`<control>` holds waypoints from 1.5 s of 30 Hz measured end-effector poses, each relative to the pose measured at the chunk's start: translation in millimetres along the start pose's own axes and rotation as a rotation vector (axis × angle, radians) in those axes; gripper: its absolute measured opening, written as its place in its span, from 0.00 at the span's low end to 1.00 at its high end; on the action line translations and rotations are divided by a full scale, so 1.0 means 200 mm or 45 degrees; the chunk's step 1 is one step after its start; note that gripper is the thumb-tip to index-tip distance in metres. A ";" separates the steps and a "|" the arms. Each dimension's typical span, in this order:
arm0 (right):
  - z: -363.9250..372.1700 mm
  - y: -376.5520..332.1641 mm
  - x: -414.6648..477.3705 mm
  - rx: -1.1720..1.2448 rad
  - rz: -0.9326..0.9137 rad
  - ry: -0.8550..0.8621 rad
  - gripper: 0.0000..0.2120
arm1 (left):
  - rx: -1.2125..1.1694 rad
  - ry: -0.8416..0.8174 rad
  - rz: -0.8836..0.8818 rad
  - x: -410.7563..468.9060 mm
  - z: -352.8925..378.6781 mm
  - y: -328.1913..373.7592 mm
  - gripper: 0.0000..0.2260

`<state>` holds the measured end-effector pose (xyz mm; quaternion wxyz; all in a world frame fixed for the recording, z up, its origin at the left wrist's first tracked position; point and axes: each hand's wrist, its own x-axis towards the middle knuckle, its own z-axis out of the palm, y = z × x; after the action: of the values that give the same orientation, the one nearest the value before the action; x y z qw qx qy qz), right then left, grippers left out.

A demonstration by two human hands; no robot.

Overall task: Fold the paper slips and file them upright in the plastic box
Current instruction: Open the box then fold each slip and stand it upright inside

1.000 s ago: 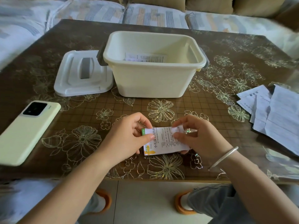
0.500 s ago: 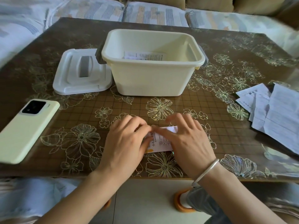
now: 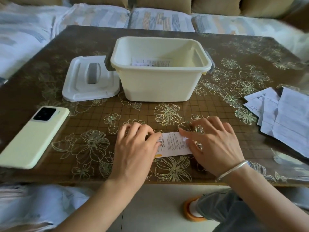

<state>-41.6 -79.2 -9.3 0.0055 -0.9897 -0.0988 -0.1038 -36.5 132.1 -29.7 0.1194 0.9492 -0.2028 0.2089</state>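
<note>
A folded white paper slip (image 3: 173,144) with printed text lies flat on the table near the front edge. My left hand (image 3: 135,148) presses its left end with straight fingers. My right hand (image 3: 212,144) presses its right end, fingers spread flat. Behind them stands the cream plastic box (image 3: 158,84), open, with folded slips (image 3: 150,62) standing against its far wall. A pile of unfolded paper slips (image 3: 282,114) lies at the table's right edge.
The box's white lid (image 3: 90,79) lies left of the box. A pale green phone (image 3: 33,136) lies at the front left. The brown flowered table (image 3: 167,113) is backed by a sofa with striped cushions (image 3: 160,19).
The slip went from held up between both hands to pressed flat on the table. My hands have since slid apart along it, uncovering more of its middle.
</note>
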 end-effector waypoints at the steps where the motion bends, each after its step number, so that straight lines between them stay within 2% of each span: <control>1: 0.00 0.00 0.00 0.007 -0.002 -0.001 0.14 | 0.013 -0.013 -0.024 0.00 0.00 0.00 0.11; 8: 0.02 -0.01 0.01 0.005 -0.015 -0.024 0.16 | 0.146 -0.005 -0.218 -0.03 -0.02 0.04 0.11; 12: -0.02 -0.02 0.03 0.058 0.001 -0.068 0.14 | 0.195 -0.033 -0.186 -0.02 -0.01 0.04 0.13; 16: -0.11 -0.05 0.14 0.270 0.028 -0.305 0.12 | 0.145 -0.012 -0.092 -0.02 0.00 0.01 0.10; 21: -0.17 -0.08 0.31 0.226 0.017 -0.691 0.12 | 0.066 -0.136 -0.070 0.01 -0.02 0.00 0.19; 24: -0.17 -0.08 0.30 0.295 0.047 -0.759 0.11 | 0.003 -0.179 -0.037 0.05 -0.02 -0.02 0.19; 27: -0.15 -0.07 0.22 0.427 0.067 -0.703 0.10 | -0.049 -0.142 -0.014 0.08 -0.03 -0.03 0.24; 29: -0.14 -0.06 0.14 0.511 0.055 -0.601 0.10 | -0.097 -0.087 0.045 0.09 -0.03 -0.02 0.19; 32: -0.10 -0.02 0.06 0.504 -0.164 -0.366 0.17 | -0.207 -0.033 0.172 0.06 0.00 -0.01 0.09; 34: -0.08 0.02 0.03 0.457 -0.347 -0.286 0.25 | -0.315 -0.059 0.165 0.04 0.01 -0.03 0.05; 35: -0.06 0.04 0.02 0.434 -0.421 -0.243 0.26 | -0.360 -0.074 0.150 0.04 0.01 -0.04 0.04; 40: 0.00 0.09 0.00 0.439 -0.681 -0.030 0.17 | -0.539 -0.095 0.028 0.01 -0.01 -0.06 0.13; 45: 0.02 0.08 -0.04 0.421 -0.783 0.088 0.18 | -0.518 -0.120 0.034 -0.03 -0.05 -0.06 0.18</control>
<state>-45.9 -96.3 -14.3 0.1373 -0.8952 -0.4077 -0.1165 -40.1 147.7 -26.1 0.2962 0.9115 -0.2586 0.1204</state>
